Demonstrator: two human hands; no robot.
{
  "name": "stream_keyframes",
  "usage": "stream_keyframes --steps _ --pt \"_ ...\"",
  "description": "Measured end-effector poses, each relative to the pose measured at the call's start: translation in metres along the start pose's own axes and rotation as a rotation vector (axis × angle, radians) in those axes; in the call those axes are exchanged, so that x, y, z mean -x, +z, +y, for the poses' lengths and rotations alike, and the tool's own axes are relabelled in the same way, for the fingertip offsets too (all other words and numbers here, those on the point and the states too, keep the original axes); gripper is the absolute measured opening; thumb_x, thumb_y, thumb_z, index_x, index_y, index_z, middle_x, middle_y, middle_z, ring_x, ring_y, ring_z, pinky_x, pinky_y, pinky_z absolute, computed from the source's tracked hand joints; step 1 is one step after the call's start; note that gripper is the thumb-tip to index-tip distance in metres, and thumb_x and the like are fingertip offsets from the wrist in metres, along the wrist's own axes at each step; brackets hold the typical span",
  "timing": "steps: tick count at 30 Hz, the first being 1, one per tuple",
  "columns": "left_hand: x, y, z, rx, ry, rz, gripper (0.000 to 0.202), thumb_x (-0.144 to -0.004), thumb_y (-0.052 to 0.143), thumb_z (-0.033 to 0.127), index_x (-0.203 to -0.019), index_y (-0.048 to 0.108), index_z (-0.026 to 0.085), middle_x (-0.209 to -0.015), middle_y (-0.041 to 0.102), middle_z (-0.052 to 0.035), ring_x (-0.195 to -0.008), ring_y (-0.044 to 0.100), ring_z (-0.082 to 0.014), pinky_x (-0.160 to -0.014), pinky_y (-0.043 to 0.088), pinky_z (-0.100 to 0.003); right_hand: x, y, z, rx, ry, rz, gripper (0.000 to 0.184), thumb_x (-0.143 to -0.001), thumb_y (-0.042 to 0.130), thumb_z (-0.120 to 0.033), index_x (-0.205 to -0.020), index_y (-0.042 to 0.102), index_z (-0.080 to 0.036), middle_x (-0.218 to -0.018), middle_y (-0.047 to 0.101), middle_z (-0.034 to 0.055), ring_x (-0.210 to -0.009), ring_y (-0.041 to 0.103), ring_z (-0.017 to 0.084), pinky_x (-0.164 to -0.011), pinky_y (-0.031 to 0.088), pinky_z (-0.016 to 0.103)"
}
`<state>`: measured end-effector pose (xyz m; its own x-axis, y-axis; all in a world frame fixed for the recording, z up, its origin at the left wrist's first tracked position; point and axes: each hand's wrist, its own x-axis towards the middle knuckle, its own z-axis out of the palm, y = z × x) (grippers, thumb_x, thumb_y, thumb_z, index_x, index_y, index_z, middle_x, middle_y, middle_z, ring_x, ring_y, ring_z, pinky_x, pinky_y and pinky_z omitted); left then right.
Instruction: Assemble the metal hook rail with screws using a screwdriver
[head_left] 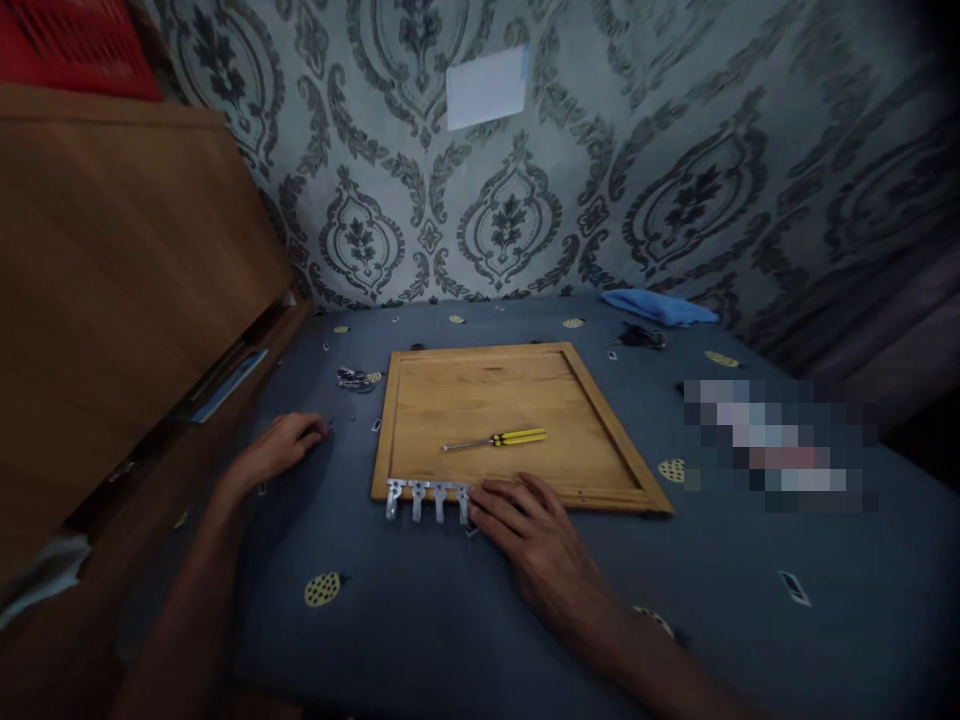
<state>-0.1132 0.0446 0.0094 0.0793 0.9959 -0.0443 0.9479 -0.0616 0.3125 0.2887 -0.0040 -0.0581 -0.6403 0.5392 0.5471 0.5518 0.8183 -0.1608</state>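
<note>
Right hand (541, 535) touches hook rail (429, 486); left hand (279, 446) apart.

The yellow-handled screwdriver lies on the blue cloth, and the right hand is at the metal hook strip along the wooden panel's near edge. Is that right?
Not quite: in the head view the yellow-handled screwdriver lies on the wooden panel. The right hand is at the metal hook strip.

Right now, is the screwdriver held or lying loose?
Lying loose: the screwdriver rests on the wooden panel, apart from the left hand and right hand.
</note>
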Motion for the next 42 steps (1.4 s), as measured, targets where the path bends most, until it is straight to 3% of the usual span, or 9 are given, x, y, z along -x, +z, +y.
stream_keyframes --steps 7,13,21,27,33,42 --pt "0.000 -0.001 0.012 0.059 0.037 -0.105 0.023 -0.087 0.054 0.037 -0.086 0.072 0.024 -0.088 0.078 -0.0034 -0.085 0.071 -0.0240 -0.081 0.053 -0.031 0.001 -0.002 0.000 0.010 0.009 -0.046 0.053 -0.094 0.054 -0.003 -0.138 0.068 -0.029 -0.129 0.078 0.0034 -0.122 0.064 0.022 -0.113 0.040 0.050" --pt "-0.002 -0.003 0.009 0.045 0.029 -0.091 0.026 -0.085 0.052 0.043 -0.079 0.065 0.022 -0.079 0.072 -0.0024 -0.074 0.064 -0.0225 -0.071 0.047 -0.031 -0.002 -0.006 -0.002 -0.010 0.016 -0.053 0.050 -0.097 0.053 -0.004 -0.139 0.066 -0.027 -0.131 0.077 0.0036 -0.123 0.063 0.023 -0.114 0.039 0.050" --pt "0.002 -0.008 0.010 0.045 0.014 -0.066 0.029 -0.087 0.048 0.046 -0.082 0.064 0.022 -0.078 0.071 -0.0029 -0.077 0.063 -0.0234 -0.069 0.045 -0.030 -0.003 -0.010 -0.004 -0.009 0.025 -0.111 0.049 -0.095 0.057 -0.003 -0.137 0.067 -0.026 -0.136 0.074 0.0041 -0.126 0.060 0.023 -0.117 0.036 0.051" --pt "0.006 -0.008 0.041 0.133 0.107 -0.130 0.038 -0.091 0.047 0.056 -0.090 0.064 0.022 -0.086 0.071 -0.0022 -0.079 0.063 -0.0212 -0.072 0.049 -0.028 -0.004 -0.011 -0.005 -0.012 0.027 -0.109 0.045 -0.097 0.056 -0.005 -0.135 0.068 -0.027 -0.136 0.074 0.0033 -0.127 0.060 0.023 -0.116 0.036 0.050" --pt "0.006 0.002 0.079 0.175 0.266 -0.178 0.029 -0.096 0.050 0.044 -0.094 0.068 0.022 -0.091 0.071 -0.0032 -0.081 0.062 -0.0206 -0.077 0.050 -0.029 -0.003 -0.010 -0.004 -0.015 0.022 -0.106 0.052 -0.096 0.055 -0.004 -0.142 0.064 -0.026 -0.136 0.074 0.0036 -0.128 0.059 0.024 -0.117 0.035 0.052" --pt "-0.004 0.001 0.088 0.037 0.332 -0.284 0.024 -0.099 0.048 0.033 -0.097 0.070 0.023 -0.099 0.073 -0.0032 -0.093 0.066 -0.0229 -0.090 0.050 -0.033 -0.005 -0.011 -0.004 -0.013 0.019 -0.099 0.042 -0.100 0.052 -0.007 -0.135 0.067 -0.024 -0.135 0.074 0.0053 -0.127 0.059 0.024 -0.116 0.034 0.050"
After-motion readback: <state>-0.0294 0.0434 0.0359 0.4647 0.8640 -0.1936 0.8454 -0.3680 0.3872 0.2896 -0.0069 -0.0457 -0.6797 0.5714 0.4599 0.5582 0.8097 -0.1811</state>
